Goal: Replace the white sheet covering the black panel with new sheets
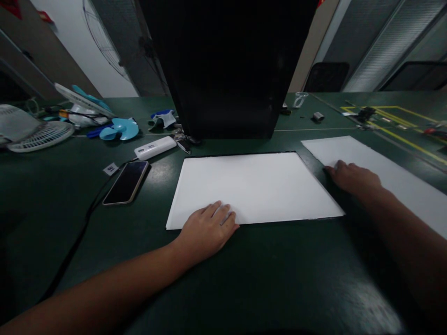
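A flat white rectangular sheet (251, 186) with thin dark edging lies on the green table in front of me. My left hand (209, 228) rests palm down over its front edge, toward the left corner, fingers stretched out and slightly apart. To the right lies a second white sheet (394, 179), set at an angle. My right hand (354, 179) is at this sheet's left edge, with curled fingers over the top and the thumb at the border. The thumb's underside is hidden.
Behind the sheet stands a large black panel (230, 70). At left are a phone (127, 182), a white device (155, 148) with a black strap, a blue fan blade (119, 129) and fan grilles (45, 136). Keys (179, 135) lie beside the panel; a clear cup (300, 99) stands farther right.
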Tool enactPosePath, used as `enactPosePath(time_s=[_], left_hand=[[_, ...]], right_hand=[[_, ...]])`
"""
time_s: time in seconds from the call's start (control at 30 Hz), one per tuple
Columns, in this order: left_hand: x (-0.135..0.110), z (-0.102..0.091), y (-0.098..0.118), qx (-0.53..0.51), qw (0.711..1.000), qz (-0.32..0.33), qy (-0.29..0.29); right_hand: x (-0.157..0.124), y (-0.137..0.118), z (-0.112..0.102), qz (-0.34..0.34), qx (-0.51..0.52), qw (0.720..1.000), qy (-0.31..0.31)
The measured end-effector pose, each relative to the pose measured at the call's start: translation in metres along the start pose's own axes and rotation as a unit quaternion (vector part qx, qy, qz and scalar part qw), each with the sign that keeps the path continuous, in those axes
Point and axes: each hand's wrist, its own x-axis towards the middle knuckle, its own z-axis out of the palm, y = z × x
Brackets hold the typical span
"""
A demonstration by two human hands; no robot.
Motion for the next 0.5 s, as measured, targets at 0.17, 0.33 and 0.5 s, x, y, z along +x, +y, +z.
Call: enactPosePath(time_s=[0.17, 0.33, 0.5], left_hand=[[0.001, -0.003, 0.001, 0.000, 1.000, -0.001, -0.007], [0.000, -0.002, 0.001, 0.000, 1.000, -0.003, -0.013], [0.000, -0.001, 0.001, 0.000, 1.000, -0.009, -0.015]], right_hand=[[-0.009, -0.015, -0.010, 0.009, 0.010, 1.000, -0.014], [-0.019, -0.019, -0.024, 0.001, 0.007, 1.000, 0.012], [-0.046, -0.031, -0.049, -0.013, -0.011, 0.996, 0.082]])
